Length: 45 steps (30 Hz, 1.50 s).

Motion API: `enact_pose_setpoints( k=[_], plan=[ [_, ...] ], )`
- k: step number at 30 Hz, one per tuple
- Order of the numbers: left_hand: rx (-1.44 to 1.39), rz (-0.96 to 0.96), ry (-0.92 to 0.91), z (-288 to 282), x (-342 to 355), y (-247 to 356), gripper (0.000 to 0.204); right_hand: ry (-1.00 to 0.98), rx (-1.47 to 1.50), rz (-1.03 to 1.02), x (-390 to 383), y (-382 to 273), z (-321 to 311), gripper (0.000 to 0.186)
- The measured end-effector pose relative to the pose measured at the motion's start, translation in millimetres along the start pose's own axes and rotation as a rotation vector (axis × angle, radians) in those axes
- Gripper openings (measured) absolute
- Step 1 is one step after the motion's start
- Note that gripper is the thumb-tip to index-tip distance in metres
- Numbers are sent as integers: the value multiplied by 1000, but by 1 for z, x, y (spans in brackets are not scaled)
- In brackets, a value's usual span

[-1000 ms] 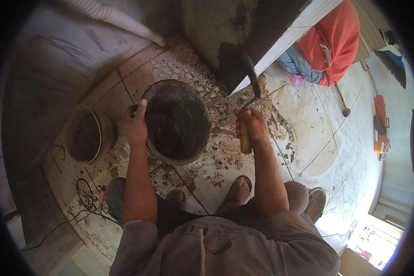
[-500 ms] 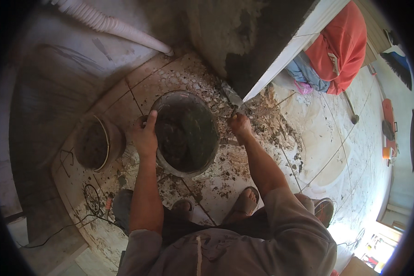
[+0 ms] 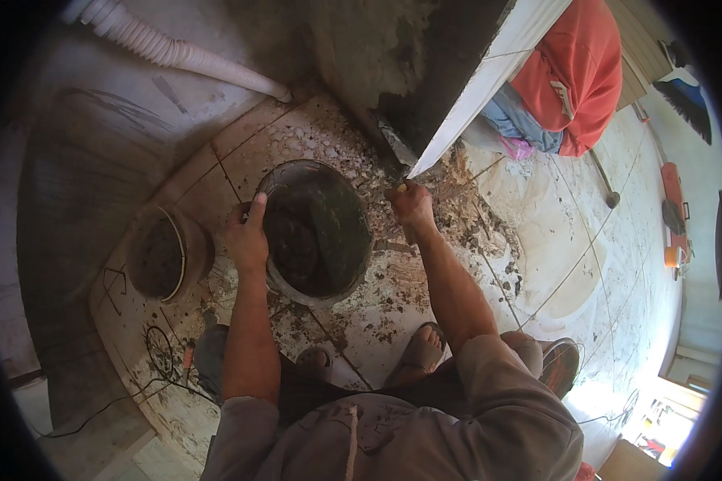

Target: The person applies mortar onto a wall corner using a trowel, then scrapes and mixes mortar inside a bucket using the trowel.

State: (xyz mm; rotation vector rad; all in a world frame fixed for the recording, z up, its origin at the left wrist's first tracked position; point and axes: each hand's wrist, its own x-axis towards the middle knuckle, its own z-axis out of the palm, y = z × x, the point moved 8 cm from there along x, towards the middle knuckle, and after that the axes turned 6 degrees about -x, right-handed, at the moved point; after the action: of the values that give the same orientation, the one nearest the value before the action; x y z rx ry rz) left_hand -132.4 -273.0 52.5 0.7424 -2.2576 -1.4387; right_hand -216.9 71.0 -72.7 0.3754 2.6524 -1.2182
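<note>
A round dark bucket (image 3: 349,216) stands on the littered floor in front of me, with wet-looking dark residue inside. My left hand (image 3: 247,236) grips its left rim, thumb over the edge and fingers outside. To the right of the bucket, my right hand (image 3: 413,207) is closed round the handle of a trowel (image 3: 396,144). Its flat grey blade points away from me, along the foot of the dark, partly wet wall (image 3: 413,104), close to the wall's white end edge. Part of the handle is hidden by my fingers.
A second bucket (image 3: 196,248) with a pale handle stands at left. Crumbled mortar (image 3: 457,192) lies over the tiles. A corrugated pipe (image 3: 192,58) runs down the far left wall. Red cloth (image 3: 582,72) hangs at right; a black cable (image 3: 96,421) lies at lower left.
The whole view has shifted slightly. My right hand and the trowel have moved a little farther forward along the wall's foot. My left hand stays on the bucket's rim.
</note>
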Motion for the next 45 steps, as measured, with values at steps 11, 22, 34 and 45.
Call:
enact_pose_setpoints(
  k=[11,22,34,45],
  plan=[
    [-8,9,32,-12,-3,-4,62,-51,370,88,-36,-40,-31,19],
    [40,11,-12,-12,4,-7,59,-29,469,51,-77,-83,-75,19],
    [26,91,-25,-9,8,-19,63,-353,515,43,-65,-69,-29,16],
    [27,-11,26,-22,7,-16,63,-355,590,213,-43,-22,-46,18]
  ],
)
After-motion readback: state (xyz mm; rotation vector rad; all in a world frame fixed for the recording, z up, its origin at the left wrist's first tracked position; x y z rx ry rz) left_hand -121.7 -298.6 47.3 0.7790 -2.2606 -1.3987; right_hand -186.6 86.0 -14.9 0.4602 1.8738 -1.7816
